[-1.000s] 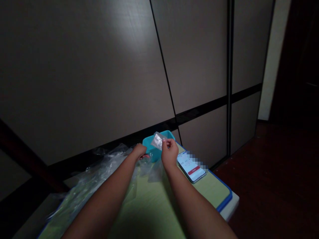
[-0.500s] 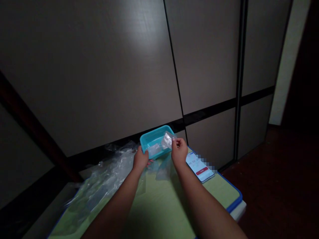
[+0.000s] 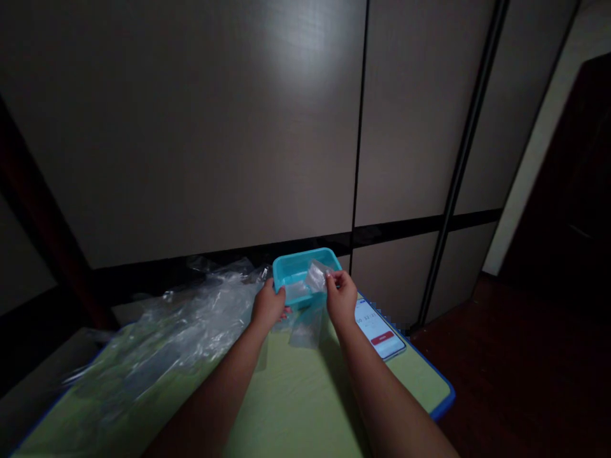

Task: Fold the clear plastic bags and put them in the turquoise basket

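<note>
My left hand (image 3: 268, 305) grips the near left corner of a turquoise plastic tray (image 3: 305, 257), thumb on the rim and fingers underneath. The tray is held above the table, tilted towards me. Between the thumb and fingers of my right hand (image 3: 342, 295) is a small clear plastic bag (image 3: 317, 275), over the tray's right part. Some more clear plastic (image 3: 294, 291) lies on the tray's floor. Below the tray, another clear bag (image 3: 305, 331) rests on the table.
A large heap of clear plastic bags (image 3: 205, 318) covers the left of the green table (image 3: 291, 401) with a blue edge. At the right lies a phone (image 3: 380, 331) showing a timer. Behind the table stand tall panelled cabinet doors (image 3: 229, 140).
My view has turned slightly, so the cabinet doors sit differently. Both hands keep their hold; the small bag stays over the tray.
</note>
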Action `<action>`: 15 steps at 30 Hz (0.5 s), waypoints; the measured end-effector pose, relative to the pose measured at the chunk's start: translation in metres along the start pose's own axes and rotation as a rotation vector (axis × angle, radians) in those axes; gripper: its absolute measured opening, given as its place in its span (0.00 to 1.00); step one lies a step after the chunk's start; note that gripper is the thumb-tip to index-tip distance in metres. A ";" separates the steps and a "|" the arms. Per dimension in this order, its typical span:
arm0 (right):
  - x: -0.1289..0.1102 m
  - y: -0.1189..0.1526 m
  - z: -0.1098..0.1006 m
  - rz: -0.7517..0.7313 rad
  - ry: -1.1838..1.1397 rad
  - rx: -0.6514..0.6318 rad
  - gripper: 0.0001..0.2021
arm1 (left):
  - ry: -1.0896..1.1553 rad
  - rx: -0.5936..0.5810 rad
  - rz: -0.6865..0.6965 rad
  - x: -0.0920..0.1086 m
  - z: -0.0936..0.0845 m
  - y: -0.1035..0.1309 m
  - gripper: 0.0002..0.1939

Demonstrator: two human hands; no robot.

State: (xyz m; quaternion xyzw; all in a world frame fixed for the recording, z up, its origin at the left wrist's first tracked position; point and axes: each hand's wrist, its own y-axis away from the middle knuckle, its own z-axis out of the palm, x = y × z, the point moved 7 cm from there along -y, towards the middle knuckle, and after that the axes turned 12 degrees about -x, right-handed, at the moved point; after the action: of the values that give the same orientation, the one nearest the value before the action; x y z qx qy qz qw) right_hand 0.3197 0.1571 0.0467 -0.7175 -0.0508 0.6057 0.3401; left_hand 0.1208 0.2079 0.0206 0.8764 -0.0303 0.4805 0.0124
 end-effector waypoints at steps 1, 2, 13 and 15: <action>0.000 0.001 0.002 -0.004 0.010 -0.014 0.12 | 0.006 -0.003 -0.002 -0.001 0.001 0.000 0.18; -0.001 0.001 0.004 -0.009 0.024 -0.028 0.12 | 0.013 -0.007 -0.002 -0.001 0.002 -0.001 0.18; -0.004 -0.033 0.016 0.100 0.516 -0.153 0.10 | 0.106 -0.044 0.044 0.006 0.014 0.002 0.17; -0.002 -0.045 0.026 0.094 0.550 -0.199 0.09 | 0.131 -0.055 0.040 0.005 0.016 0.000 0.18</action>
State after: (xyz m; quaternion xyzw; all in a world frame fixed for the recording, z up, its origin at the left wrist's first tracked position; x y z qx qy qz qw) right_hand 0.3108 0.2017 0.0722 -0.8861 0.0173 0.3957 0.2408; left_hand 0.1363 0.2069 0.0161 0.8416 -0.0602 0.5360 0.0286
